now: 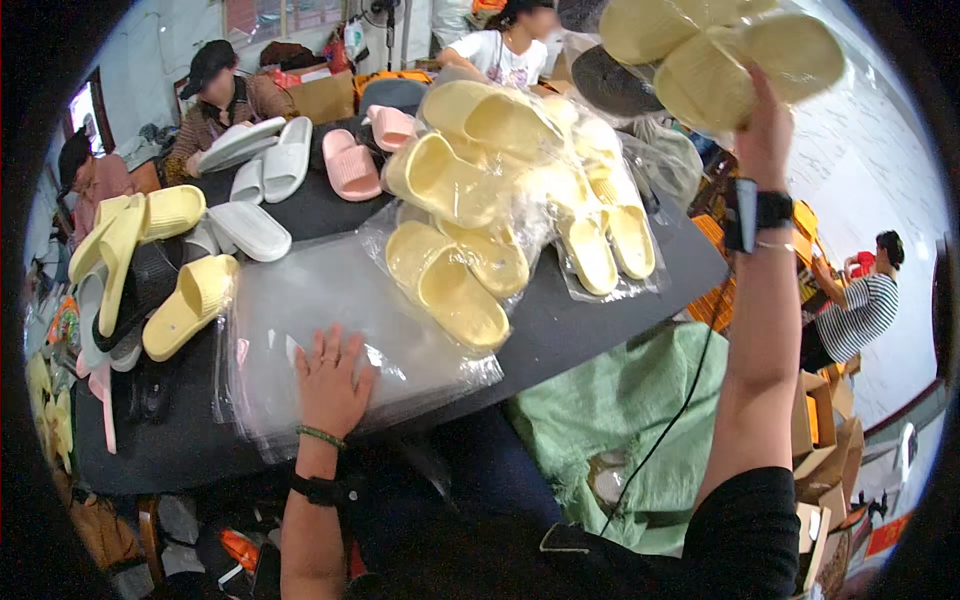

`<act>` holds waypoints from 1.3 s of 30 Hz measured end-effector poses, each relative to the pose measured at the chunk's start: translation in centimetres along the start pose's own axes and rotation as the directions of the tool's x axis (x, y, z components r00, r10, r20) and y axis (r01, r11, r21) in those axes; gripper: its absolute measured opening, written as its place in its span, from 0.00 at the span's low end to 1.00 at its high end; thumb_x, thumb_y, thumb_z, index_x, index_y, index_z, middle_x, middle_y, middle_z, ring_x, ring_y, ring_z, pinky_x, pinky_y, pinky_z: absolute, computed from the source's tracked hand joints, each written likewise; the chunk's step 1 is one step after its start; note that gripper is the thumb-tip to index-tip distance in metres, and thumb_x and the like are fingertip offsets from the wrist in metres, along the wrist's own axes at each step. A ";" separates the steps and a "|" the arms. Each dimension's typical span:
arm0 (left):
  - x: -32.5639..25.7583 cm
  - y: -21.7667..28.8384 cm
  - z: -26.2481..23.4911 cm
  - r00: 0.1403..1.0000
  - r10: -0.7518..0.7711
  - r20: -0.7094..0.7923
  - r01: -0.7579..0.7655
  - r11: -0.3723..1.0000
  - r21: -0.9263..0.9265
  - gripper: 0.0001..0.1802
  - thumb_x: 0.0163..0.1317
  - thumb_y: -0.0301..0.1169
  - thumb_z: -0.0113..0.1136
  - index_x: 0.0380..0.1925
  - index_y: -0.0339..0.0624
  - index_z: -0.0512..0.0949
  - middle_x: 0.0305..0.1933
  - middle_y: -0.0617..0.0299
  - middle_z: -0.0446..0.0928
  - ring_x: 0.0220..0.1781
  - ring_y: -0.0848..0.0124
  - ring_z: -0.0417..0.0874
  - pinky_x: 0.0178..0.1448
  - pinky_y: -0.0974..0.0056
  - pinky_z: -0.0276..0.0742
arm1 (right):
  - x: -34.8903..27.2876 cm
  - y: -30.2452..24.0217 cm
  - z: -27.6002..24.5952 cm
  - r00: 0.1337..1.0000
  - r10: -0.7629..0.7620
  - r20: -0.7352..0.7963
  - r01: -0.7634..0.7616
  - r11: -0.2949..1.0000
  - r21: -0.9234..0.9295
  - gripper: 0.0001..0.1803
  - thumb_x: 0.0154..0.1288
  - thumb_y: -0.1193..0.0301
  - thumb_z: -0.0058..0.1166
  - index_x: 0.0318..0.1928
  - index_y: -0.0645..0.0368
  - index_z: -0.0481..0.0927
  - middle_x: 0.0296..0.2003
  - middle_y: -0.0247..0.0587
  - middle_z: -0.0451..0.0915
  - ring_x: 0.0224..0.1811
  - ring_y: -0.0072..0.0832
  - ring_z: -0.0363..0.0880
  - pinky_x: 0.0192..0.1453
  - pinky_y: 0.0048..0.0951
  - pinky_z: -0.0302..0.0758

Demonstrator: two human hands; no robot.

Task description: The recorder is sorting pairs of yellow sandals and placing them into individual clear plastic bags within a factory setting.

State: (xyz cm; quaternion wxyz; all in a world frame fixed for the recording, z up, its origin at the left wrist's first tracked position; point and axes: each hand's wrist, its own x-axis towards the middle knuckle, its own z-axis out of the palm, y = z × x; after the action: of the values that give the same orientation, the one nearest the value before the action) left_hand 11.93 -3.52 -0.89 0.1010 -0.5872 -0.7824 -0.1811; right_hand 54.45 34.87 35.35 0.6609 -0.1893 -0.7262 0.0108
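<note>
My left hand (334,390) lies flat, fingers spread, on a stack of clear plastic bags (290,295) at the table's near edge. High at the right, my raised right hand (766,140) grips pale yellow slippers (700,85) that look wrapped in clear plastic; its fingers are partly hidden behind them. Beyond the stack, bagged yellow slippers (455,285) are heaped across the black table (590,325). Left of the stack sits a loose yellow slipper (190,308), close to a white slipper (252,231).
Pink slippers (351,166) and grey-white ones (287,160) lie toward the far side. A green woven sack (620,430) with a black cable (680,412) across it is below the table's right end. Several people are around; cardboard boxes (815,430) stand right.
</note>
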 end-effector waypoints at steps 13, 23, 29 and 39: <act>-1.2 -1.0 -0.3 0.999 -0.039 -0.026 0.039 0.999 0.014 0.29 0.64 0.48 0.54 0.62 0.48 0.73 0.69 0.48 0.66 0.72 0.46 0.61 0.74 0.36 0.48 | -19.6 11.1 20.8 0.389 0.834 0.390 -0.908 0.276 0.315 0.22 0.70 0.51 0.36 0.43 0.55 0.75 0.29 0.40 0.78 0.22 0.33 0.74 0.26 0.34 0.72; -0.3 -0.6 -0.1 1.000 -0.008 -0.011 0.008 1.000 -0.004 0.29 0.64 0.48 0.54 0.63 0.49 0.72 0.70 0.49 0.65 0.73 0.48 0.61 0.75 0.37 0.46 | -16.8 8.0 14.9 0.139 0.859 0.492 -0.980 0.192 -0.058 0.57 0.56 0.21 0.25 0.56 0.64 0.71 0.34 0.59 0.78 0.30 0.46 0.81 0.32 0.45 0.80; -0.5 -0.5 0.0 0.999 -0.003 -0.035 0.002 1.000 -0.028 0.28 0.63 0.47 0.55 0.61 0.49 0.73 0.68 0.49 0.67 0.72 0.48 0.62 0.74 0.36 0.48 | -19.9 12.6 11.5 -0.126 0.739 0.662 -0.980 -0.198 0.035 0.57 0.52 0.22 0.40 0.56 0.68 0.67 0.41 0.54 0.74 0.36 0.40 0.76 0.39 0.41 0.75; -0.9 -1.0 0.8 0.999 -0.001 -0.035 0.002 1.000 0.026 0.28 0.64 0.48 0.54 0.62 0.48 0.73 0.68 0.48 0.67 0.71 0.47 0.64 0.74 0.37 0.48 | -23.6 3.2 8.8 0.007 0.854 0.519 -1.000 0.003 0.008 0.36 0.69 0.43 0.45 0.64 0.58 0.62 0.54 0.56 0.74 0.38 0.42 0.84 0.34 0.35 0.83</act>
State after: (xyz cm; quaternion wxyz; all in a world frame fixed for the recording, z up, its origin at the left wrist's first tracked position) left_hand 11.28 -4.22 -2.08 0.1223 -0.5819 -0.7832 -0.1815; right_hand 48.08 33.09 10.88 0.3439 -0.4925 -0.4895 0.6321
